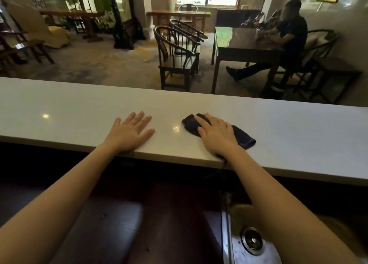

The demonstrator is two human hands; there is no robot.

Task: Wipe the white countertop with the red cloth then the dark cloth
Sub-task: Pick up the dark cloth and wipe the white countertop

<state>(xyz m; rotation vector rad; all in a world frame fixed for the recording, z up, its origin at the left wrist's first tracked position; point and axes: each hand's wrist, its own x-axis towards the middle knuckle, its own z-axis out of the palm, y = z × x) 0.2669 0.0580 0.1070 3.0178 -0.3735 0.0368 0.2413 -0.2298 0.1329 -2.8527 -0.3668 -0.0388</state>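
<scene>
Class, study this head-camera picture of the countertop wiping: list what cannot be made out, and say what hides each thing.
- Red cloth: not in the head view at all; whether it was used cannot be told.
- Dark cloth: its middle is covered by the right hand.
- White countertop: both ends cut off by the picture's edges.
- Left hand: palm down, so anything beneath is hidden.
- Seated person's face: blurred.

Long glossy white stone countertop (79,108) was plain, unpatterned; crumpled dark navy-black fabric cloth (242,137) on it; round-backed wooden chairs (175,53) dark brown.
</scene>
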